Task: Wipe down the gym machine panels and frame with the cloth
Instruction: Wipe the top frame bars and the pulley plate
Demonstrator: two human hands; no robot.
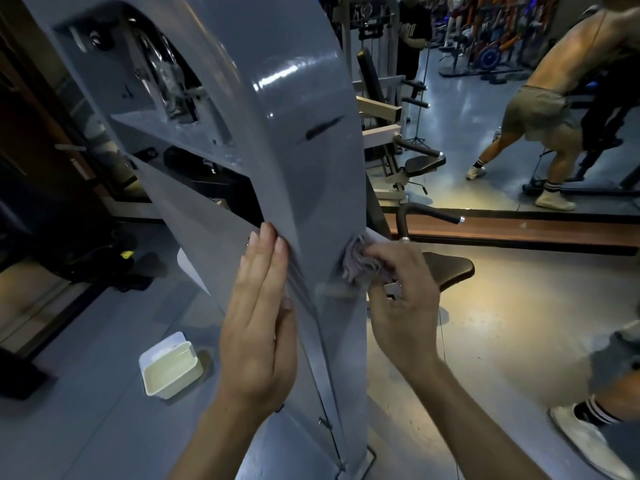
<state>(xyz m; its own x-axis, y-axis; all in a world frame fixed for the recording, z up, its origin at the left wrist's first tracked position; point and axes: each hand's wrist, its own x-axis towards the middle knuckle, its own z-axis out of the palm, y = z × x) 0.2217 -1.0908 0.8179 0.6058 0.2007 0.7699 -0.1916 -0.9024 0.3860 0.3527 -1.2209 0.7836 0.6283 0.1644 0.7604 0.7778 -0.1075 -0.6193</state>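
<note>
The left hand [261,317] lies flat, fingers straight and together, against the left edge of the grey panel [311,161]. The right hand [403,299] grips a bunched cloth [360,263] pressed to the panel's right edge. A white tub [169,367] sits on open floor [104,427] down left. Right of the panel a black seat [450,266] juts out, close by. Beyond, a person [540,109] leans at another machine.

My cloth [360,263] pale lilac-grey, the panel [304,161] glossy blue-grey with a black smear [323,128], tub [171,370] white with cream inside, seat [450,268] black, floor [86,427] grey, socks [597,412] black with white stripes.
</note>
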